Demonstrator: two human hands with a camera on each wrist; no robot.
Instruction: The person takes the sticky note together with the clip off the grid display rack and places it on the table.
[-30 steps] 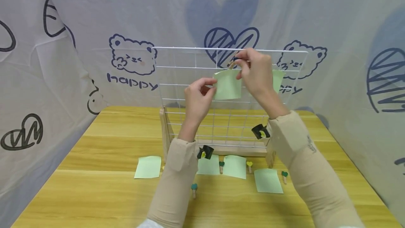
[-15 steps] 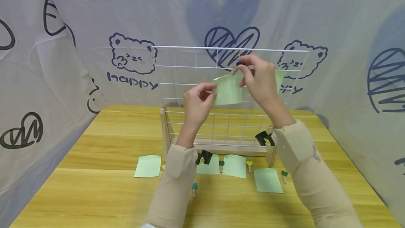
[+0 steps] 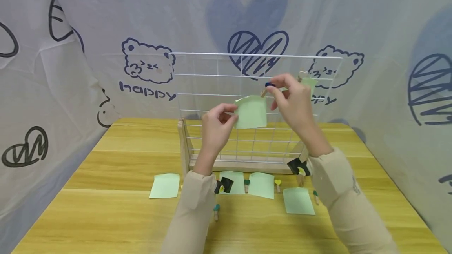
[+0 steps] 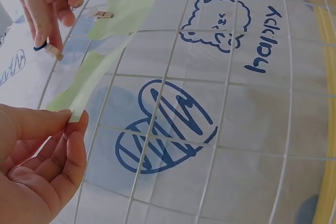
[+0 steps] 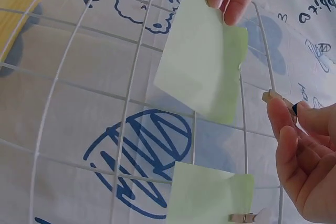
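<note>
My left hand [image 3: 216,128] pinches the left edge of a pale green sticky note [image 3: 251,112] in front of a white wire grid [image 3: 212,53]. A small wooden clothespin [image 5: 272,96] with a dark blue top is pinched between the thumb and fingers of my right hand [image 3: 294,107]. In both wrist views, a gap shows between this clothespin and the held note. Behind my right hand, another green note [image 5: 210,192] hangs on the grid under a clothespin with a white heart [image 5: 242,217].
The grid stands in a wooden base [image 3: 183,144] on the wooden table [image 3: 106,214]. Before it lie several green notes [image 3: 164,186] and small clothespins, among them a teal one [image 3: 216,212] and a yellow one [image 3: 277,184]. A printed cloth [image 3: 197,7] hangs behind.
Both hands have come down from near the grid's top, bringing the note and the blue-topped clothespin lower. My right hand has also shifted right, uncovering more of the white-heart clothespin.
</note>
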